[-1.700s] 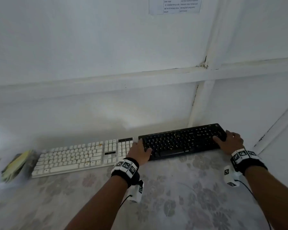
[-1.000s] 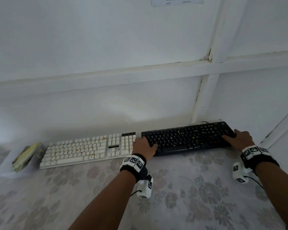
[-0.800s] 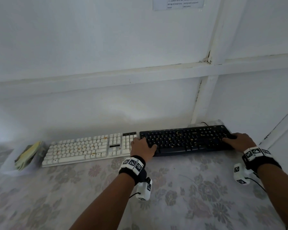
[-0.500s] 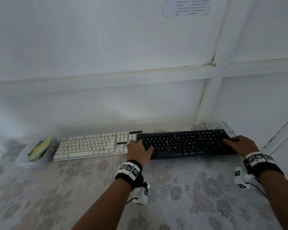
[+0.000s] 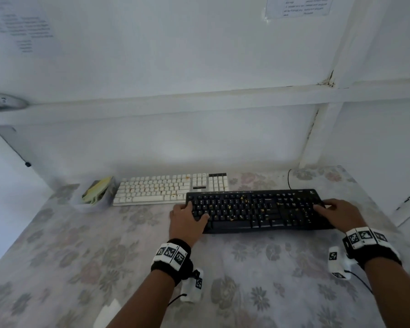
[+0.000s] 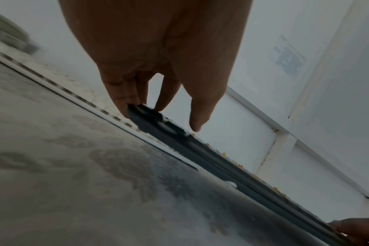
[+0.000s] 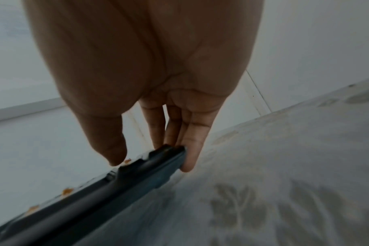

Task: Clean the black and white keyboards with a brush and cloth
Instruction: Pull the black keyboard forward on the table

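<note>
The black keyboard (image 5: pixel 258 210), clamped at its ends by left hand (image 5: pixel 186 223) and right hand (image 5: pixel 339 215), now sits nearer than the white keyboard (image 5: pixel 171 189); a cloth-filled tray (image 5: pixel 96 194) flanks it.

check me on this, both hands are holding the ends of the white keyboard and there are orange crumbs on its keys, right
Not quite: the left hand and right hand hold the ends of the black keyboard, not the white keyboard, which lies untouched behind it. The head view shows this. Orange crumbs do sit on the held keyboard's keys.

Wall notice (image 5: pixel 298 6) print too blurred; nothing legible.
</note>
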